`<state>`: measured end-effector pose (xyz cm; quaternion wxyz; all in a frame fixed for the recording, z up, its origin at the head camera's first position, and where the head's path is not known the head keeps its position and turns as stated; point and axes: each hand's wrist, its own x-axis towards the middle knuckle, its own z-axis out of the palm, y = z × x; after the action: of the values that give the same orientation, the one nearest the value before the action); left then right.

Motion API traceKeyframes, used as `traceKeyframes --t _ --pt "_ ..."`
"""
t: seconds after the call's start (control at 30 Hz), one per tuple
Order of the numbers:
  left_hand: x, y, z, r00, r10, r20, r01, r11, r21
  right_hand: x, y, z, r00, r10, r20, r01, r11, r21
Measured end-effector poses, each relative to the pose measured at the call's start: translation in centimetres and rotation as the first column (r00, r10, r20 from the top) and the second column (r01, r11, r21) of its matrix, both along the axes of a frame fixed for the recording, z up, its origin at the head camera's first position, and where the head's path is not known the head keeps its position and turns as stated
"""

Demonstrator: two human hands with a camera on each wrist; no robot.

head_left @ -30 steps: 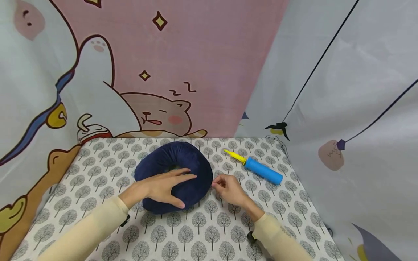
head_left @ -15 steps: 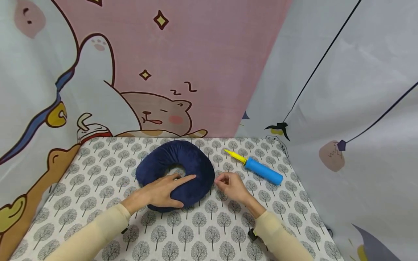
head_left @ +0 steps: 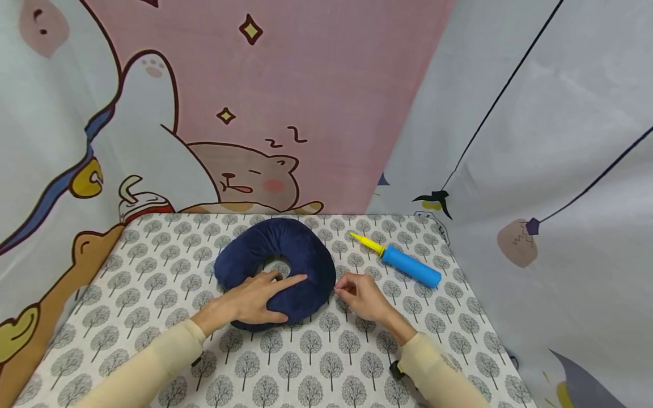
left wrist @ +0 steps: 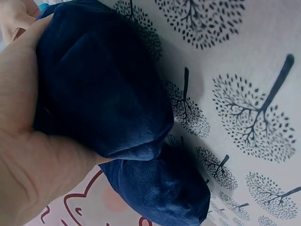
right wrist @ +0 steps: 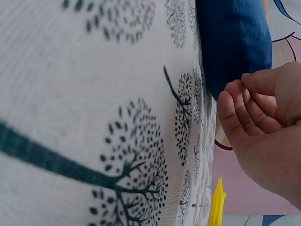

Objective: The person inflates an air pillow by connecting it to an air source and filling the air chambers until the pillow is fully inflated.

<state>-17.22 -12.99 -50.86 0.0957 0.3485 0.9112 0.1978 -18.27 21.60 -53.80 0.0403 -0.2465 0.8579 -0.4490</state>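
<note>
A navy blue U-shaped neck pillow [head_left: 301, 249] lies on the patterned cloth, its opening toward the left. My left hand [head_left: 250, 300] grips the pillow's near arm. The index finger stretches across the top, the thumb lies on the near side, and other fingers dip into the central hole. In the left wrist view, thumb and palm wrap the rounded end of the pillow [left wrist: 103, 84]. At the pillow's right edge, my right hand [head_left: 363, 296] pinches with thumb and fingertips together. The right wrist view shows those fingertips [right wrist: 225, 96] right at the blue fabric; what lies between them is hidden.
A blue hand pump [head_left: 410, 266] with a yellow nozzle [head_left: 367, 243] lies right of the pillow, beyond my right hand. White cloth [head_left: 331, 368] with grey trees covers the table. Cartoon-printed curtains [head_left: 326, 102] rise behind and on both sides.
The pillow has shifted slightly right and away, and its central hole shows more. My left hand's fingers have gone from spread to curled into the hole, except the index finger.
</note>
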Motion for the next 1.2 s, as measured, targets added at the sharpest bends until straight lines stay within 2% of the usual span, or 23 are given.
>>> traceKeyframes --t 0.1,0.2,0.33,0.47,0.6,0.73,0.8,0.87,0.93,1.07,1.2 --pt "0.0 0.0 0.0 1.000 0.006 -0.028 -0.006 1.000 0.008 0.1 0.1 0.0 1.000 -0.014 0.009 0.014 1.000 0.004" --pt "-0.1 0.2 0.0 0.998 0.026 -0.050 -0.025 0.999 0.023 0.3 -0.1 0.1 0.996 -0.084 -0.008 0.084 0.996 0.020" --pt "0.1 0.4 0.3 0.999 0.048 -0.008 -0.048 0.998 0.032 1.1 -0.7 0.3 0.977 -0.197 -0.082 0.200 0.980 0.024" --pt "0.0 0.1 1.1 0.998 0.059 0.001 -0.059 0.997 0.044 2.0 -1.5 0.5 0.962 -0.226 -0.151 0.230 0.973 0.010" --pt "-1.4 -1.3 2.2 0.987 0.117 -0.109 -0.103 0.987 0.124 3.1 -2.6 1.0 0.961 -0.214 -0.178 0.220 0.975 0.014" --pt "-3.7 -4.0 2.5 0.954 0.226 -0.196 -0.182 0.959 0.219 4.0 -3.9 1.5 0.957 -0.222 -0.189 0.232 0.972 0.031" --pt "-4.8 -5.5 2.3 0.939 0.276 -0.205 -0.225 0.944 0.242 4.2 -4.5 1.6 0.954 -0.228 -0.196 0.242 0.969 0.048" --pt "-5.6 -6.9 1.9 0.929 0.316 -0.194 -0.266 0.932 0.246 4.2 -4.9 1.6 0.950 -0.237 -0.203 0.254 0.965 0.065" --pt "-6.2 -7.9 1.6 0.926 0.341 -0.161 -0.300 0.925 0.233 4.1 -5.3 1.5 0.948 -0.245 -0.203 0.265 0.961 0.076" --pt "-6.9 -8.9 1.0 0.929 0.367 -0.045 -0.352 0.915 0.198 4.0 -5.8 1.4 0.946 -0.267 -0.185 0.290 0.951 0.106" --pt "-7.1 -9.2 0.5 0.921 0.382 0.072 -0.389 0.908 0.154 4.0 -6.2 1.3 0.947 -0.291 -0.132 0.308 0.942 0.136"
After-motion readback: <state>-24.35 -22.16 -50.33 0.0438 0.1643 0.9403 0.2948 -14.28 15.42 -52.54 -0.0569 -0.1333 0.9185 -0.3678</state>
